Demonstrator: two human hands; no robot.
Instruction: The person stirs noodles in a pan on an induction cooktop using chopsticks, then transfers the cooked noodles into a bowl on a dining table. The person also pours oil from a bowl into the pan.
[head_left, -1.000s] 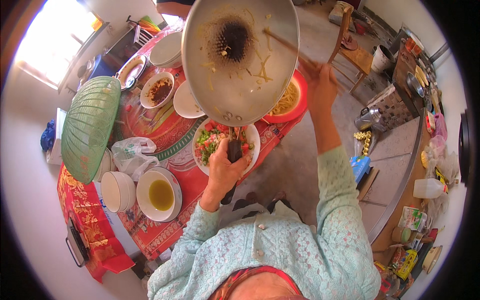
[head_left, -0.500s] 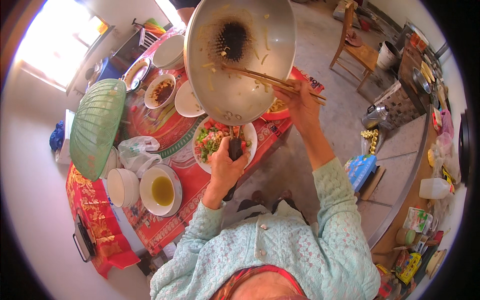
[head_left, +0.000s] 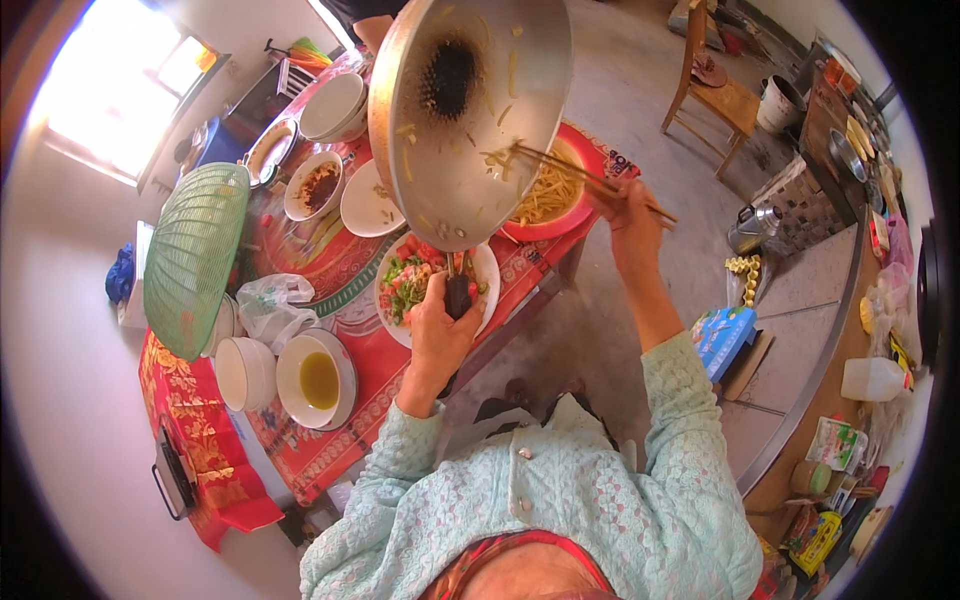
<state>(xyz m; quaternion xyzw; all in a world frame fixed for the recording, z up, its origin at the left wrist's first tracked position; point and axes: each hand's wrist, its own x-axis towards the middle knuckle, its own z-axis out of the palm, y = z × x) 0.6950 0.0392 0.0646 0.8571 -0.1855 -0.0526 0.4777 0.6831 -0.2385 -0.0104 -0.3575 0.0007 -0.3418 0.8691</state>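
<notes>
My left hand (head_left: 441, 338) is closed around the black handle of a wok (head_left: 430, 190), which is tilted so its inside faces me. Yellowish strips of food cling to the wok's wall, and a dark scorched patch marks its bottom. In my right hand (head_left: 628, 220) is a pair of chopsticks (head_left: 590, 180), their tips at some strips by the wok's right side. Partly behind the wok, a red-rimmed dish (head_left: 572, 222) holds a heap of similar yellowish strips. Below the wok stands a white plate (head_left: 490, 290) of chopped red and green vegetables, partly hidden by my left hand.
The red-covered table (head_left: 385, 375) also bears a bowl of yellow-green liquid (head_left: 290, 375), a bowl with dark sauce (head_left: 300, 200), a white bowl (head_left: 362, 215), stacked bowls and a green mesh food cover (head_left: 200, 260). A wooden chair (head_left: 725, 100) and a cluttered counter stand to the right.
The wok has shifted left and turned, uncovering more of the red-rimmed dish. My right hand and the chopsticks have moved slightly right and down, the tips now at the wok's right side.
</notes>
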